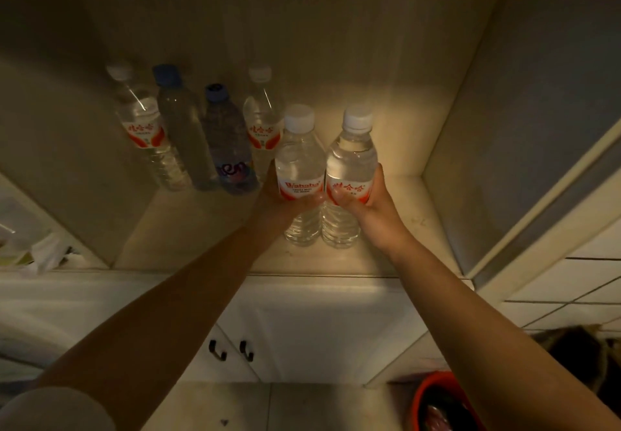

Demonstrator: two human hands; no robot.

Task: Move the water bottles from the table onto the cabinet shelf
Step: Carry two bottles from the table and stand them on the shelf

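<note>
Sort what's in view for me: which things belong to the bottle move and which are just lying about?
Part of the job:
- left hand gripping a white-capped bottle
- right hand gripping a second white-capped bottle
- four bottles at the back left
- cabinet shelf

Lying about:
- red bowl
- lower cabinet doors with dark handles
- open cabinet door

Dim room — perhaps tiled wall (578,282)

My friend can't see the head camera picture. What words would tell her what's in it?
Two bare hands, left hand and right hand, each grip a white-capped water bottle, the left bottle and right bottle, side by side over a cabinet shelf. Four more bottles, two with blue caps, stand at the shelf's back left.
</note>
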